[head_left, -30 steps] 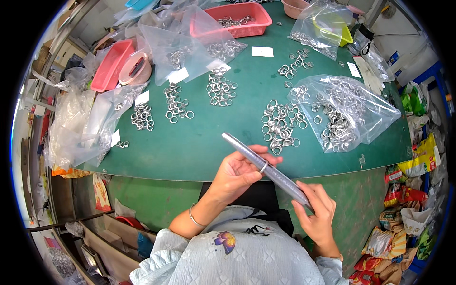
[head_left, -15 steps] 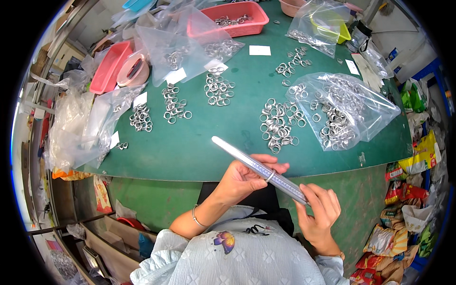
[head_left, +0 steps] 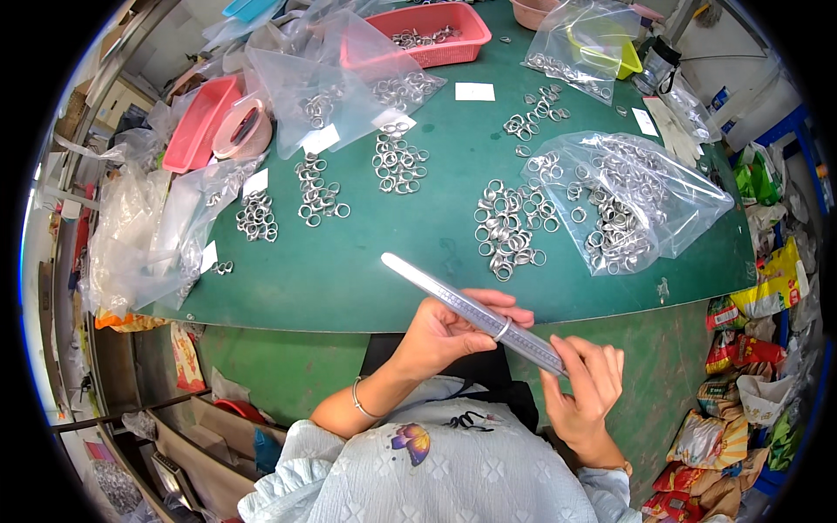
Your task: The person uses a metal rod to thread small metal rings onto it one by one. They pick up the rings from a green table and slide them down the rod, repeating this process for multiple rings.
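Note:
A silver ring mandrel [head_left: 462, 303], a tapered stick with a marked scale, slants in front of me over the table's near edge. Its thick lower end sits pinched in my right hand [head_left: 584, 383], thumb and fingers closed round it. One metal ring [head_left: 502, 329] is threaded on the mandrel, well toward the thick end. My left hand [head_left: 449, 336] grips that ring between thumb and fingers, its palm beneath the stick. Past the mandrel's far side lies a loose pile of rings [head_left: 506, 228]. A clear bag of rings [head_left: 623, 205] lies open beside that pile.
Smaller ring groups [head_left: 401, 163] lie across the green table [head_left: 349, 270], several with white paper slips [head_left: 320, 139]. Pink trays [head_left: 453, 44], a pink tub [head_left: 240, 131] and plastic bags [head_left: 131, 235] crowd the back and left. Packets [head_left: 711, 440] are heaped at right.
The ring and my left fingers have shifted slightly along the mandrel toward its thick end. The mandrel has turned a little about its length. My right hand keeps its grip.

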A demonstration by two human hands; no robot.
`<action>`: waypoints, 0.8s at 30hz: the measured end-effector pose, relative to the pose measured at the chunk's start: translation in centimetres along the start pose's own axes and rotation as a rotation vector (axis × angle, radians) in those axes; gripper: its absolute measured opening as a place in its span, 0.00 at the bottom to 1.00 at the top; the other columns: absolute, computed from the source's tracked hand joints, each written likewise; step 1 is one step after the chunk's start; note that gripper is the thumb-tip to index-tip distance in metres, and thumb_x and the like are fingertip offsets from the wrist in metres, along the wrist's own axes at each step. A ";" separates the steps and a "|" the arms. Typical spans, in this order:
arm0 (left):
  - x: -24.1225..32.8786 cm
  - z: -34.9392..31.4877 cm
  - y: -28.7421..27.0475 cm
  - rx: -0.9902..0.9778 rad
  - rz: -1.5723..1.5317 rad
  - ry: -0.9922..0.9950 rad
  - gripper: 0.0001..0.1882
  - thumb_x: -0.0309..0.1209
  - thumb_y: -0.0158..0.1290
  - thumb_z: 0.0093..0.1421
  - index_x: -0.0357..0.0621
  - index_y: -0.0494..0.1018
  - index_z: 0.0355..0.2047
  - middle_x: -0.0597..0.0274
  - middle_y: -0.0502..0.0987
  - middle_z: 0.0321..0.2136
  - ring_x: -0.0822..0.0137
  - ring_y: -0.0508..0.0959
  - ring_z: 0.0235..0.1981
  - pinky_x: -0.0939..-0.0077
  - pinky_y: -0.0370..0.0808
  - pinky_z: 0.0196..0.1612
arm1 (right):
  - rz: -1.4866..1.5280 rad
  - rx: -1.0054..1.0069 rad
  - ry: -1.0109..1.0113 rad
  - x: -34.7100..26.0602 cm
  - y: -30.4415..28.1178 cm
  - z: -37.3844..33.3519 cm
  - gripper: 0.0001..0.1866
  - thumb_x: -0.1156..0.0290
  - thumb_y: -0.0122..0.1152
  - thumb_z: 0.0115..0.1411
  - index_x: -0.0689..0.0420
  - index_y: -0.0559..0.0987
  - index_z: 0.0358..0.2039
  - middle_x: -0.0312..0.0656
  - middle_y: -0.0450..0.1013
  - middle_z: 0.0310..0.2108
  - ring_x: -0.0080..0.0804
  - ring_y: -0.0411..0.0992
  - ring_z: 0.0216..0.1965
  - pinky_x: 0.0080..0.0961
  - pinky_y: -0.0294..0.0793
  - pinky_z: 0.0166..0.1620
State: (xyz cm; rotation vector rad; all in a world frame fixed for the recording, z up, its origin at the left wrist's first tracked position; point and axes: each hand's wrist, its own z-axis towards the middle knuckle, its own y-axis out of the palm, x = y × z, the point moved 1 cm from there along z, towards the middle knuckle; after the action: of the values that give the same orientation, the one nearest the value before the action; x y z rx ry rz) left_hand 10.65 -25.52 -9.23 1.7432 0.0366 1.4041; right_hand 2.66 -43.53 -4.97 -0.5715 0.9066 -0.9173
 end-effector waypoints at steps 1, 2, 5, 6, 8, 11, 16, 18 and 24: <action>0.1 0.0 0.1 0.008 0.023 0.006 0.24 0.22 0.58 0.51 0.32 0.65 0.49 0.40 0.74 0.43 0.51 0.75 0.47 0.57 0.71 0.53 | 0.020 0.004 -0.005 0.1 0.0 0.0 0.20 0.78 0.65 0.38 0.60 0.79 0.36 0.37 0.73 0.29 0.31 0.65 0.23 0.28 0.60 0.29; 0.1 -0.1 0.1 0.016 0.032 0.011 0.24 0.21 0.57 0.52 0.31 0.65 0.49 0.40 0.74 0.43 0.50 0.75 0.47 0.57 0.71 0.52 | 0.039 0.008 -0.010 0.2 0.2 -0.1 0.20 0.78 0.65 0.38 0.60 0.79 0.37 0.38 0.73 0.30 0.32 0.66 0.23 0.28 0.62 0.29; 0.1 -0.2 0.2 0.032 0.052 0.044 0.23 0.19 0.56 0.52 0.31 0.64 0.49 0.38 0.74 0.43 0.49 0.75 0.47 0.57 0.72 0.51 | 0.095 -0.007 0.015 0.3 0.4 -0.4 0.20 0.79 0.64 0.39 0.61 0.78 0.38 0.40 0.73 0.30 0.35 0.69 0.24 0.27 0.66 0.28; 0.2 -0.2 0.2 0.033 0.055 0.067 0.23 0.18 0.55 0.52 0.30 0.64 0.49 0.38 0.74 0.43 0.48 0.75 0.47 0.56 0.72 0.51 | 0.113 -0.017 0.031 0.3 0.4 -0.4 0.20 0.79 0.64 0.39 0.61 0.78 0.38 0.41 0.74 0.31 0.35 0.71 0.24 0.27 0.68 0.28; 0.3 -0.1 0.1 0.068 0.053 0.094 0.24 0.17 0.55 0.52 0.30 0.63 0.50 0.37 0.73 0.43 0.47 0.75 0.46 0.55 0.73 0.51 | 0.133 -0.024 0.046 0.6 0.5 -0.5 0.20 0.80 0.64 0.40 0.62 0.78 0.38 0.43 0.74 0.31 0.36 0.72 0.24 0.26 0.69 0.27; 0.8 -0.1 -0.2 0.139 0.032 0.089 0.25 0.17 0.55 0.51 0.30 0.63 0.51 0.36 0.72 0.43 0.46 0.75 0.46 0.54 0.72 0.51 | 0.186 -0.062 0.119 0.7 0.5 -0.5 0.19 0.80 0.65 0.41 0.63 0.77 0.38 0.44 0.74 0.30 0.37 0.73 0.24 0.26 0.70 0.27; 1.3 -0.2 0.0 0.124 0.022 0.028 0.25 0.16 0.56 0.49 0.29 0.65 0.49 0.43 0.72 0.43 0.52 0.75 0.47 0.59 0.72 0.51 | 0.257 -0.094 0.188 0.7 0.6 -0.4 0.17 0.81 0.65 0.42 0.64 0.77 0.37 0.45 0.75 0.30 0.39 0.74 0.25 0.27 0.72 0.28; 0.8 -0.2 -0.6 0.131 0.115 0.051 0.23 0.16 0.57 0.48 0.29 0.67 0.47 0.48 0.71 0.43 0.58 0.74 0.45 0.65 0.72 0.49 | 0.263 -0.099 0.201 0.7 0.6 -0.3 0.17 0.81 0.65 0.42 0.64 0.77 0.37 0.45 0.75 0.29 0.39 0.74 0.25 0.27 0.72 0.28; 0.8 -0.1 -1.2 0.049 0.021 -0.051 0.21 0.17 0.59 0.47 0.29 0.71 0.44 0.56 0.69 0.42 0.68 0.70 0.41 0.75 0.70 0.44 | 0.305 -0.101 0.219 0.6 0.6 -0.1 0.16 0.80 0.66 0.43 0.65 0.77 0.36 0.46 0.75 0.29 0.39 0.75 0.25 0.27 0.72 0.27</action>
State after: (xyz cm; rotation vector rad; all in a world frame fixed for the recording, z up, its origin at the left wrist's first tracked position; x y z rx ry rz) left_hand 11.42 -24.29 -9.43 1.8242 0.0252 1.3836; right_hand 2.98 -43.77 -5.74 -0.4082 1.2064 -0.6674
